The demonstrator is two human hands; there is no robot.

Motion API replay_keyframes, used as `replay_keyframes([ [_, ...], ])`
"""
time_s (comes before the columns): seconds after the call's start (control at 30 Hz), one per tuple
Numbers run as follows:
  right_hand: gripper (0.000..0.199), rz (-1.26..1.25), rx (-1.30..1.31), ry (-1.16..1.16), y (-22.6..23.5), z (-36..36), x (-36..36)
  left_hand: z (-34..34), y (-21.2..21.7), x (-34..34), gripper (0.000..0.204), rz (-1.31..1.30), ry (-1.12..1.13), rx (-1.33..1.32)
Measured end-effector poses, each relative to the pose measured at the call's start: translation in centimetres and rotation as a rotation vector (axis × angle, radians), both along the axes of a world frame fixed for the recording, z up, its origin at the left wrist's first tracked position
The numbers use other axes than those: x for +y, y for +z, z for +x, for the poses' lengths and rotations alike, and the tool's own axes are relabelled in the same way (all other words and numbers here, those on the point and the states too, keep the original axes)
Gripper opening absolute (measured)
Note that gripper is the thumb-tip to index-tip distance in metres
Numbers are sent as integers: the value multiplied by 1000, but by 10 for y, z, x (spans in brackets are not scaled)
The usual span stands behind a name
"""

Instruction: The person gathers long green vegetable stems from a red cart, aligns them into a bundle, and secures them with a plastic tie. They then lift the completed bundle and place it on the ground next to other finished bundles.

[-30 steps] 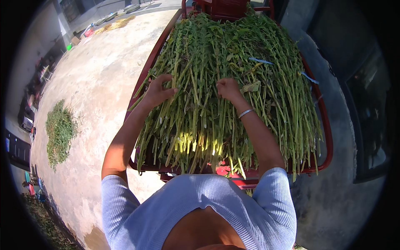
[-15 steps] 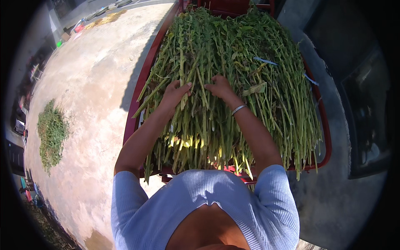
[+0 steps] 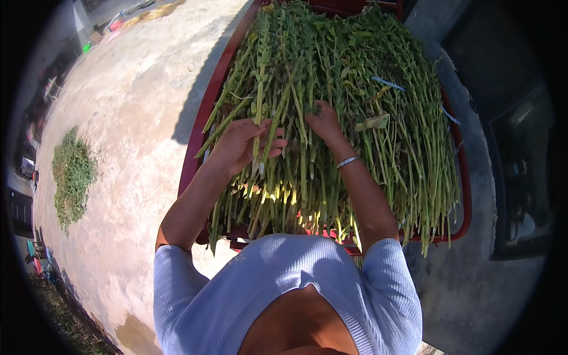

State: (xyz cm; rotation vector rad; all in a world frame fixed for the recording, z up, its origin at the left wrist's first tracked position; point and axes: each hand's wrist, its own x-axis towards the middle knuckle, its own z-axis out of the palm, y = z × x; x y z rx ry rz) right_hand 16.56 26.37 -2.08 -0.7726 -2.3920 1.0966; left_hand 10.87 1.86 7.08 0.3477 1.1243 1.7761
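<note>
A thick heap of cut green plant stalks [image 3: 402,160] fills the red cart bed in front of me, leafy tops away from me and pale cut ends toward me. At the heap's left part, my left hand [image 3: 244,145] is turned partly palm up. Its fingers pass under a few stalks [image 3: 260,106] and the thumb lies over them. My right hand [image 3: 325,122], a silver bangle on its wrist, is closed around stalks slightly farther to the right; its fingertips are partly hidden among them.
A red metal rail [image 3: 198,131] edges the cart on the left, and another rail curves round its right. A loose pile of green plants [image 3: 73,177] lies on the sunlit concrete at left. Pale blue strips [image 3: 389,83] show among the stalks.
My left hand has rolled over, its fingers now reaching beneath the stalks it was pinching from the side. My right hand stays close to the same stalks. The view has shifted slightly.
</note>
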Motion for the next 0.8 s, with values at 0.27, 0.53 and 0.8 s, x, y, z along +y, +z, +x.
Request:
replay_keyframes([
  [0.27,53,-468,119,-18,52,20,-13,2,-39,19,20,154,-117,-414],
  [0.53,61,-116,177,160,75,18,-43,14,-37,26,24,165,-83,-310],
  [0.8,53,-367,209,293,34,11,-82,2,-45,15,23,9,-81,-1],
])
